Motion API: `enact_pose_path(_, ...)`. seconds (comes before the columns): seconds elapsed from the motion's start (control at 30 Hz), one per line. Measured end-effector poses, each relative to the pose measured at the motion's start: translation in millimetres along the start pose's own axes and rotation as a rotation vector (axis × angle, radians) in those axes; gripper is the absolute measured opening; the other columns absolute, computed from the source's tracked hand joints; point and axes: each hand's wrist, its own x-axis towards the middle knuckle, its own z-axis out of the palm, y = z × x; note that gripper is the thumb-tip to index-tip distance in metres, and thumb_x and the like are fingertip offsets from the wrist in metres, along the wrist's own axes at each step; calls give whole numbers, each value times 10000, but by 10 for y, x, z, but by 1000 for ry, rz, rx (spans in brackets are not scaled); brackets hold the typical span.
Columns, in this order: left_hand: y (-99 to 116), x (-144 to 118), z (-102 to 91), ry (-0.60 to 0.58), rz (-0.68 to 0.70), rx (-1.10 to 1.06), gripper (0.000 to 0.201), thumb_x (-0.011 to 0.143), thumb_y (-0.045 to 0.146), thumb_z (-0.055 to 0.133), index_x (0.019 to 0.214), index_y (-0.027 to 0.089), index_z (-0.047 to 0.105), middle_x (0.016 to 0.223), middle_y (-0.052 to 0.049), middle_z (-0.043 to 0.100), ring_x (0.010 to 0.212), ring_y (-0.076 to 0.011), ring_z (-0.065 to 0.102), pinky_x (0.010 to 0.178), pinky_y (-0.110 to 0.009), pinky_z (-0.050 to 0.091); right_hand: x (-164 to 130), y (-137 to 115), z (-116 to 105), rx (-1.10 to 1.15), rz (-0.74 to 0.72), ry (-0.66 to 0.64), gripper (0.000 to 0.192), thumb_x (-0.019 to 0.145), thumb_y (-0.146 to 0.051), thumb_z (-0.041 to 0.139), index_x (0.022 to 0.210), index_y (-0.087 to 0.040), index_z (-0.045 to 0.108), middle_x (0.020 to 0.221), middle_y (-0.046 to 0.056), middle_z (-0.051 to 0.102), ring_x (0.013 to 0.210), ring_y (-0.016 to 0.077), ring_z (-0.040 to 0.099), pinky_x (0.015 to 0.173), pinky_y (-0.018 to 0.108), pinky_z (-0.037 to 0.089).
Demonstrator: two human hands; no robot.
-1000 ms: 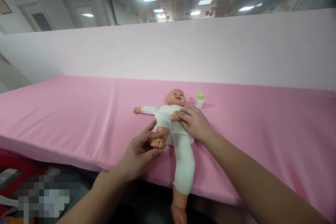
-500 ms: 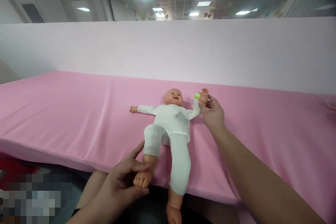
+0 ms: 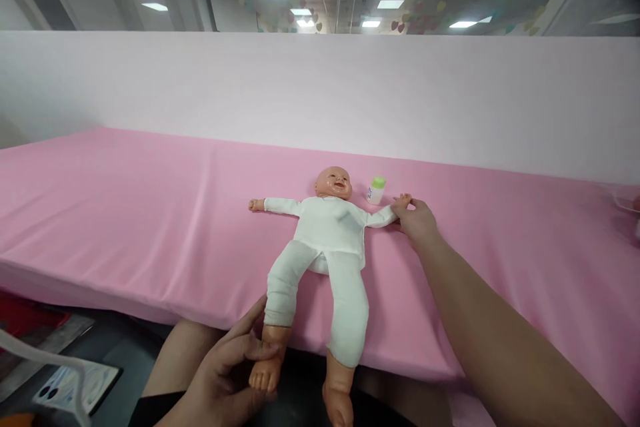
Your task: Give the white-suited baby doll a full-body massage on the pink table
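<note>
A baby doll [image 3: 330, 227] in white clothes lies face up on the pink-covered table [image 3: 150, 213], its feet hanging past the front edge. My left hand [image 3: 235, 367] is closed around the doll's foot on the left, thumb and fingers on either side of the ankle. On the right, my right hand [image 3: 416, 219] pinches the doll's wrist and hand, with that arm stretched out sideways. Just above this arm, beside the doll's head, stands a small white bottle [image 3: 376, 191] with a green cap.
Behind the table rises a white panel [image 3: 300, 93], with glass and ceiling lights above it. My legs are under the front edge. At lower left are a white tube [image 3: 45, 355], a red item [image 3: 25, 317] and a white-blue box [image 3: 77, 383]. Something partly visible lies at the right edge.
My right hand has lowered the doll's arm outward to the right, uncovering the bottle. My left hand has drawn the doll's foot down toward me, straightening the bent leg.
</note>
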Motion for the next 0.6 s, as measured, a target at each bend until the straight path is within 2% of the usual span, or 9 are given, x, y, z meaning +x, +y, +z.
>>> enact_pose_path(0.1, 156, 88, 4, 0, 59, 69, 375, 839, 200, 825, 1171, 370, 797, 1721, -23, 341, 1496, -411, 457, 1124, -541, 519, -141, -259, 13, 67, 5, 13, 647, 815, -405, 778, 1399, -226, 565, 1210, 129, 753, 971, 270, 769, 768, 423, 679)
enact_pose_path(0.2, 414, 275, 20, -16, 12, 140, 327, 795, 238, 867, 1101, 346, 827, 1703, -35, 370, 1338, -431, 624, 923, -465, 651, -331, -499, 87, -35, -170, 38, 670, 817, -432, 780, 1423, -242, 566, 1171, 103, 769, 968, 267, 755, 850, 441, 647)
enact_pose_path(0.27, 570, 455, 50, 11, -59, 113, 260, 796, 289, 870, 1052, 318, 835, 1725, -34, 318, 1264, -437, 675, 793, -425, 676, -469, -610, 177, -97, -264, -1, 615, 828, -446, 766, 1390, -257, 604, 1149, 80, 777, 916, 247, 743, 852, 428, 630)
enact_pose_path(0.3, 627, 557, 68, 24, -72, 90, 232, 799, 306, 870, 1029, 301, 837, 1732, -38, 302, 1292, -444, 655, 800, -422, 672, -536, -651, 229, -126, -312, -41, 569, 839, -448, 753, 1365, -268, 629, 1140, 68, 780, 901, 240, 735, 848, 423, 624)
enact_pose_path(0.37, 685, 774, 105, 62, -38, 33, 217, 804, 330, 870, 1010, 271, 833, 1722, -60, 334, 1428, -456, 532, 920, -455, 639, -653, -709, 331, -207, -428, -137, 478, 856, -428, 734, 1308, -284, 682, 1119, 50, 783, 913, 249, 717, 858, 432, 608)
enact_pose_path(0.43, 680, 993, 137, 62, 9, 5, 257, 784, 324, 889, 1022, 253, 826, 1666, -92, 444, 1516, -449, 415, 1063, -520, 562, -741, -744, 415, -309, -561, -222, 412, 862, -368, 724, 1267, -290, 719, 1101, 43, 788, 959, 275, 697, 898, 464, 587)
enact_pose_path(0.47, 661, 1096, 151, 56, 28, -2, 273, 772, 315, 899, 1025, 247, 822, 1604, -105, 529, 1523, -440, 408, 1116, -551, 517, -774, -755, 448, -356, -626, -259, 394, 867, -327, 714, 1258, -291, 728, 1106, 41, 789, 991, 287, 687, 926, 479, 574)
enact_pose_path(0.53, 607, 1281, 181, 41, 39, -27, 319, 756, 297, 911, 1054, 243, 813, 1453, -111, 668, 1449, -415, 516, 1147, -583, 481, -820, -764, 496, -426, -736, -318, 385, 878, -249, 684, 1258, -290, 734, 1155, 34, 788, 1049, 304, 668, 973, 502, 549)
enact_pose_path(0.6, 547, 1423, 220, 40, 21, -75, 372, 747, 287, 911, 1099, 242, 801, 1430, -108, 683, 1255, -371, 675, 1061, -566, 550, -852, -761, 528, -472, -814, -360, 409, 894, -182, 640, 1279, -289, 726, 1249, 23, 770, 1100, 313, 650, 1007, 522, 526)
